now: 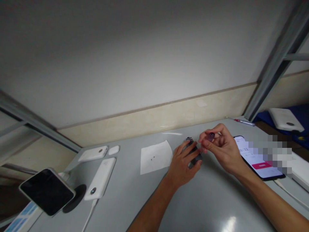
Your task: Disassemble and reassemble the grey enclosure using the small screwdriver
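A small dark device [197, 158] lies on the grey table, held down under the fingers of my left hand [183, 164]. My right hand [220, 146] is closed around a small screwdriver with a dark purple handle [210, 136], just right of the device. The screwdriver's tip is hidden by the fingers. Left of my left hand lies a sheet of white paper [154, 166] with a few tiny dark pieces [153, 158] on it.
A lit phone [254, 158] lies right of my right hand. Behind it is another screwdriver [243, 122]. At the left are white power banks [102, 177], a small white case [114, 150] and a tilted black screen on a stand [47, 191].
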The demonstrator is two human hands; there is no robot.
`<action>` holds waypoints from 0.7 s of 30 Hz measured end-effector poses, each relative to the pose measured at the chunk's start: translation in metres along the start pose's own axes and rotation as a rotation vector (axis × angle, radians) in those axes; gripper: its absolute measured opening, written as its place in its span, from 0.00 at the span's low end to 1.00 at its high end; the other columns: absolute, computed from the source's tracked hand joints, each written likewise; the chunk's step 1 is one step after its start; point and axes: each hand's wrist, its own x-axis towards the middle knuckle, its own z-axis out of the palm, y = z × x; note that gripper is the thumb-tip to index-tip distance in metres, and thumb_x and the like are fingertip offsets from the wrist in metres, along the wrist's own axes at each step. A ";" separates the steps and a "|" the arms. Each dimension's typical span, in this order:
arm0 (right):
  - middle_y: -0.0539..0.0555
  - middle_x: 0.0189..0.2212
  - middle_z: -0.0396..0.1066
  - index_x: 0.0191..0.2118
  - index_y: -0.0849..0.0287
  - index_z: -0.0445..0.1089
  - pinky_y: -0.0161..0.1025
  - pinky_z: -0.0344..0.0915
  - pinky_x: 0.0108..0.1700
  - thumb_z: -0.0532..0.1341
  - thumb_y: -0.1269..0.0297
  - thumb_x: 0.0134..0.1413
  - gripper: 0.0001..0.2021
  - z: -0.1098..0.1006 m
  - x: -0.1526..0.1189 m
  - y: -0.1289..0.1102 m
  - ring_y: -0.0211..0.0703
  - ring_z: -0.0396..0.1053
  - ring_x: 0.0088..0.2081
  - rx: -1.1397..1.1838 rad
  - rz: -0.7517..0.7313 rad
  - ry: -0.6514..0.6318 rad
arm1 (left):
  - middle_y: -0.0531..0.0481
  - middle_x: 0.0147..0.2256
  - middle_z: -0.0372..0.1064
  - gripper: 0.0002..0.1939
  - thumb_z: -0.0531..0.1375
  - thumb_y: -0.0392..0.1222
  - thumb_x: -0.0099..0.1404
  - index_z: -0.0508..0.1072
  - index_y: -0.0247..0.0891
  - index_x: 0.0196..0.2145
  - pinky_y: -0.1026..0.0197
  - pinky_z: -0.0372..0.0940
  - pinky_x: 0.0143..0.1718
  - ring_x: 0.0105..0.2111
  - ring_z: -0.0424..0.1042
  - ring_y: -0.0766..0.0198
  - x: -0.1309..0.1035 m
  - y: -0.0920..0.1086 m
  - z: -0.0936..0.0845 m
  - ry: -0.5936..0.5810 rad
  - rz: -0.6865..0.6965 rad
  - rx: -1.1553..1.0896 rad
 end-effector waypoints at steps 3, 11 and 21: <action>0.46 0.27 0.69 0.47 0.50 0.65 0.32 0.64 0.27 0.66 0.52 0.63 0.14 0.004 0.001 0.003 0.36 0.65 0.25 -0.014 0.024 -0.001 | 0.45 0.62 0.70 0.22 0.63 0.42 0.70 0.73 0.44 0.60 0.41 0.64 0.66 0.68 0.61 0.50 0.000 0.001 -0.001 -0.011 0.001 0.002; 0.51 0.35 0.71 0.42 0.52 0.70 0.39 0.70 0.35 0.64 0.48 0.64 0.13 0.001 -0.001 0.002 0.40 0.70 0.31 0.086 0.171 -0.046 | 0.45 0.61 0.72 0.20 0.63 0.43 0.70 0.74 0.43 0.59 0.41 0.65 0.65 0.67 0.61 0.49 0.000 0.002 0.000 0.004 -0.004 0.011; 0.46 0.24 0.59 0.45 0.50 0.70 0.36 0.64 0.29 0.57 0.40 0.66 0.18 0.012 -0.002 -0.002 0.39 0.58 0.25 0.084 0.160 -0.024 | 0.46 0.61 0.71 0.20 0.62 0.43 0.71 0.74 0.44 0.59 0.40 0.64 0.66 0.68 0.61 0.49 0.001 0.003 0.001 -0.005 -0.020 -0.015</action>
